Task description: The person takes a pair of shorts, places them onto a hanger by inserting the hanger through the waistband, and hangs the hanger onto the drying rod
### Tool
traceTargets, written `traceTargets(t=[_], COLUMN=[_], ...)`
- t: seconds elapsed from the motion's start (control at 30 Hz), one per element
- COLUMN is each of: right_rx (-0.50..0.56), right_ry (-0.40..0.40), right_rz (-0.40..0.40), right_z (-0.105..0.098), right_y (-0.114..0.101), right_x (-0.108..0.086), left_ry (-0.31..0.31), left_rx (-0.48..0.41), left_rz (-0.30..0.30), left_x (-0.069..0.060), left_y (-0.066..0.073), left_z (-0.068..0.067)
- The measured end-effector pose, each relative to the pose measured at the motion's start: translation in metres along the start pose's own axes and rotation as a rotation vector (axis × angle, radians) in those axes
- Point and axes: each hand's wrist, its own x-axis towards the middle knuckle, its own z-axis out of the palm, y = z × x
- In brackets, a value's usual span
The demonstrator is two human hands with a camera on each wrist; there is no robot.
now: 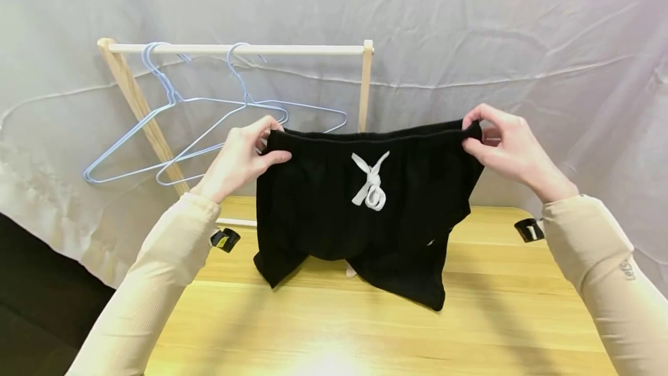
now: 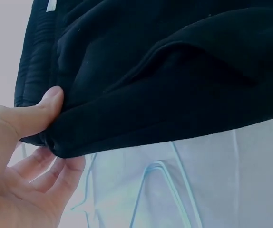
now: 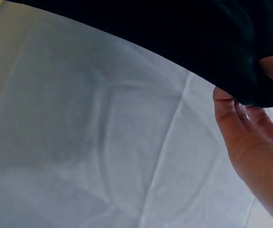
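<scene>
Black shorts (image 1: pixel 323 202) with a white drawstring bow (image 1: pixel 373 181) at the front hang between both hands, waistband up, their legs low over the table. The left hand (image 1: pixel 242 152) pinches the waistband's left corner, thumb on the front and fingers behind. At the right corner the right hand (image 1: pixel 508 147) pinches the band between thumb and fingers. In the left wrist view the thumb of the left hand (image 2: pixel 27 161) presses on the black cloth (image 2: pixel 127 104). The right wrist view has the right hand (image 3: pixel 255 133) gripping a corner of the black cloth (image 3: pixel 174 33).
A rack with a white rail (image 1: pixel 302 50) and wooden posts (image 1: pixel 365 89) stands behind at the left. Several blue wire hangers (image 1: pixel 130 131) hang from it. The wooden table (image 1: pixel 334 329) lies below, and a grey cloth backdrop (image 1: pixel 469 28) covers the back.
</scene>
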Motion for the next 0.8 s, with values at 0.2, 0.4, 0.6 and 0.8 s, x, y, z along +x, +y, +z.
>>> traceTargets(t=[0.2,0.4,0.6,0.8], right_rx=[-0.146,-0.253,-0.271,-0.23], right_ry=[0.034,0.037,0.004,-0.008], right_rz=[-0.136,-0.147,-0.094,-0.104], right_z=[0.019,0.034,0.044,0.054], right_y=[0.009,0.014,0.019,0.025], right_x=[-0.014,-0.03,-0.042,-0.049], left_ry=[-0.051,-0.106,-0.146,-0.203], left_rx=[-0.006,0.042,0.095,0.134], left_rz=[0.009,0.034,-0.006,-0.09], left_x=[-0.012,-0.025,-0.034,-0.04], left_y=[-0.003,-0.005,-0.01,-0.012], left_z=[0.012,0.028,0.037,0.04])
